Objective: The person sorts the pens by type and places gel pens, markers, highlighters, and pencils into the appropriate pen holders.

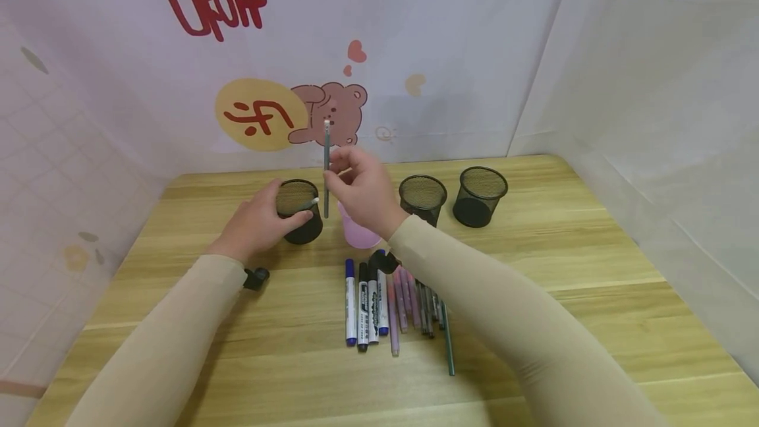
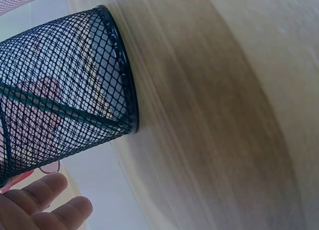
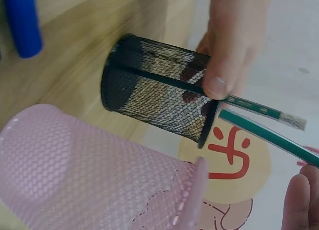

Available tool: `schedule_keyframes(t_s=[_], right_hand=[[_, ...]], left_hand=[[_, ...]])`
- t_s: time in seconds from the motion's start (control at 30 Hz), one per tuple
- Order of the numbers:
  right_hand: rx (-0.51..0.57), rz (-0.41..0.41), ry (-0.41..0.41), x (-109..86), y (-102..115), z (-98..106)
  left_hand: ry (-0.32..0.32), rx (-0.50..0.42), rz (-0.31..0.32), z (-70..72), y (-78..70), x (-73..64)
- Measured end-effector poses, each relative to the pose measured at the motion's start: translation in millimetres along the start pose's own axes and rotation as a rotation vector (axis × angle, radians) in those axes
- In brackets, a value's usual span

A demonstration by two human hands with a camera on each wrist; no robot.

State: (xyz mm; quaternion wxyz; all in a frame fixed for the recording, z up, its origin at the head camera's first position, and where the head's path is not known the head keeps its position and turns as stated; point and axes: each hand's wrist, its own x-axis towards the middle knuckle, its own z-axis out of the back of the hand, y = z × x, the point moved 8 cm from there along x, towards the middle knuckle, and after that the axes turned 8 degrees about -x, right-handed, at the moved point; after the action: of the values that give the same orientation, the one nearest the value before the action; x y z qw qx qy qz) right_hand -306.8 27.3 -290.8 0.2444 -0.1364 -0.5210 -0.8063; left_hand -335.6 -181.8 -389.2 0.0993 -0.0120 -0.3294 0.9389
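My left hand holds a black mesh pen cup at the left by its rim, thumb in front and fingers at the far side. One green pencil leans inside that cup, its eraser end sticking out beside the left thumb. Just right of the cup, my right hand pinches another green pencil upright, eraser up. Its lower end is close to the cup's rim in the right wrist view. Behind the right hand stands a pink mesh cup, partly hidden by it.
Two more black mesh cups stand to the right, one partly behind my right arm. In front lie several markers, pink pens, dark pens and a green pencil. A printed white cloth hangs behind the table.
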Motion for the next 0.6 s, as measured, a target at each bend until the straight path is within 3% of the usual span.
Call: schedule_keyframes(t_s=[0.13,0.6], right_hand=[[-0.009,0.039,0.03,-2.9,1,-6],[0.032,0.089,-0.008,2.8,10,-12]], left_hand=[[-0.001,-0.005,0.0,0.1,-0.9,-0.1],[0.009,-0.007,0.011,-1.1,-1.4,-0.1]])
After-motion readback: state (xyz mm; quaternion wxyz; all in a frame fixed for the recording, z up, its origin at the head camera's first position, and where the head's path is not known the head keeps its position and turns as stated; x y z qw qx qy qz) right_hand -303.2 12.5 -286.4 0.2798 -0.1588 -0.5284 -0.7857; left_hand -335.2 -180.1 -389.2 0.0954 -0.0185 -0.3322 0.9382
